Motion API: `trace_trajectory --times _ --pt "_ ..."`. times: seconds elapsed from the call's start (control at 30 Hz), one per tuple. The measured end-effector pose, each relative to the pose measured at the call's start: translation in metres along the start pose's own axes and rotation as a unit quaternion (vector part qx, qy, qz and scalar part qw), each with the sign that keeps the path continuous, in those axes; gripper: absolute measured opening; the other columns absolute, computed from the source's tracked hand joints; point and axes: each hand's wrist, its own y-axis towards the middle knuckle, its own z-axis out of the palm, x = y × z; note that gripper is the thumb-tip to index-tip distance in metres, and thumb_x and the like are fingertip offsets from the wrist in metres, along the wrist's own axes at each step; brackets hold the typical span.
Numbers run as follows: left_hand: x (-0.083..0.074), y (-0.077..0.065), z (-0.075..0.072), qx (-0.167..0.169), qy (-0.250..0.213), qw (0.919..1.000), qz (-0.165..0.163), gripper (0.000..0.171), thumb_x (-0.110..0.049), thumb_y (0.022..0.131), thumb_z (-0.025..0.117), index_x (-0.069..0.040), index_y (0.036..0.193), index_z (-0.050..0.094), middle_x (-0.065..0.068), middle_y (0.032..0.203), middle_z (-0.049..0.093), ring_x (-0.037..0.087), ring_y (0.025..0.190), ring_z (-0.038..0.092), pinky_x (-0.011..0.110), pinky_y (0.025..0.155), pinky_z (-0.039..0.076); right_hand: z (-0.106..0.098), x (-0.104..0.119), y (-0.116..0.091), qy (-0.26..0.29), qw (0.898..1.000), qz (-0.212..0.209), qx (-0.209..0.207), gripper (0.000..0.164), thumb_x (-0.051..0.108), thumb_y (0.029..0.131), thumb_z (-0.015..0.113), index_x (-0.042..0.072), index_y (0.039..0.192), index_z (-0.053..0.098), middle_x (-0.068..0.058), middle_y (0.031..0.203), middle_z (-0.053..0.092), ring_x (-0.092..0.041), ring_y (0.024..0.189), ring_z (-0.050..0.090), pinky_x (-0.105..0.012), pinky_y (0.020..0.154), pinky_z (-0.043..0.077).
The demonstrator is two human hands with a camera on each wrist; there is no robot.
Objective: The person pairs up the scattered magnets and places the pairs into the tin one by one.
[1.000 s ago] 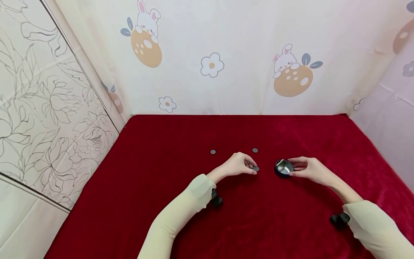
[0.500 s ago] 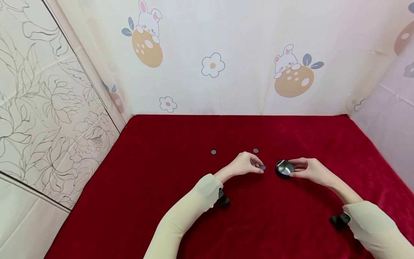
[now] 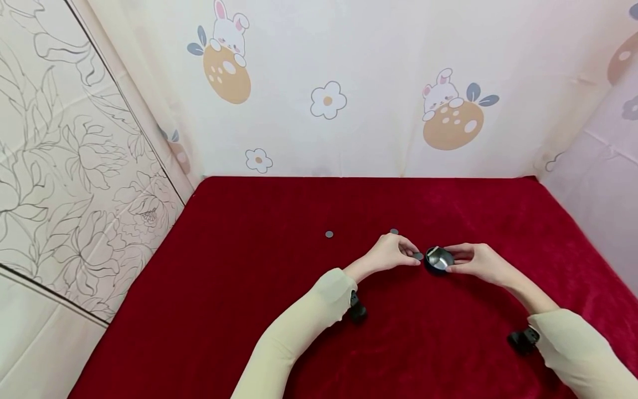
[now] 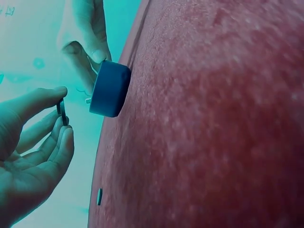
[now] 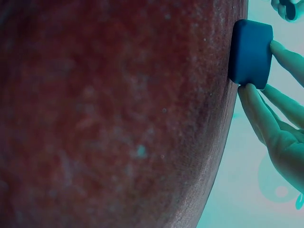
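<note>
Worktop (image 3: 309, 205) with a red cloth occupies the lower part of the head view, below a white curtain (image 3: 279, 50) printed with rabbits and flowers. Right of centre, the left hand (image 3: 386, 254) pinches a flat grey disc (image 3: 418, 256) between thumb and curled fingers, the gap between them being no wider than the disc. The disc is positioned just beside a round dark container (image 3: 440, 261) with a shiny metallic interior; a small pale strip (image 3: 434, 251) lies at its upper-left rim. The right hand (image 3: 478, 261), partly spread, grips the container from the right side. A second disc (image 3: 329, 234) lies near the centre of the frame; a third disc (image 3: 394, 231) shows just above the left hand. In the left wrist view, the pinched disc is at left, edge-on and apart from the container at upper centre-left; the right hand enters from the top, and one loose disc lies at lower left. In the right wrist view, the container is at upper right, with right-hand fingertips against its wall.
</note>
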Motion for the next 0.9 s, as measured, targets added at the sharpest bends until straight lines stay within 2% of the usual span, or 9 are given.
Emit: trace_trajectory --times 0.37,0.67,0.9 --pt "-0.006 0.009 0.01 -0.007 0.013 0.9998 0.011 0.019 -0.017 0.074 0.072 -0.008 0.091 0.069 -0.01 0.069 0.059 -0.006 0.061 0.051 0.008 0.057 0.041 -0.001 -0.002 0.001 0.007 1.0 0.006 0.009 0.049 0.015 0.075 0.07 -0.013 0.112 0.053 -0.025 0.102 0.059 -0.021 0.083 0.062 -0.018 0.062 0.048" --pt "-0.009 0.015 0.018 -0.008 0.018 0.9998 0.002 0.019 -0.017 0.075 0.07 -0.008 0.092 0.069 -0.007 0.075 0.063 -0.005 0.064 0.052 0.006 0.059 0.04 0.001 0.0 0.001 0.009 1.0 -0.008 0.001 0.046 0.013 0.075 0.071 -0.012 0.11 0.055 -0.024 0.101 0.06 -0.018 0.081 0.062 -0.018 0.062 0.048" --pt "-0.014 0.018 0.023 -0.02 0.049 0.9981 0.032 0.02 -0.017 0.076 0.07 -0.008 0.094 0.069 -0.007 0.079 0.061 -0.007 0.066 0.05 0.004 0.061 0.039 0.0 -0.001 0.0 0.007 1.0 0.002 0.005 0.048 0.016 0.076 0.07 -0.011 0.112 0.054 -0.024 0.103 0.059 -0.021 0.084 0.061 -0.019 0.063 0.048"
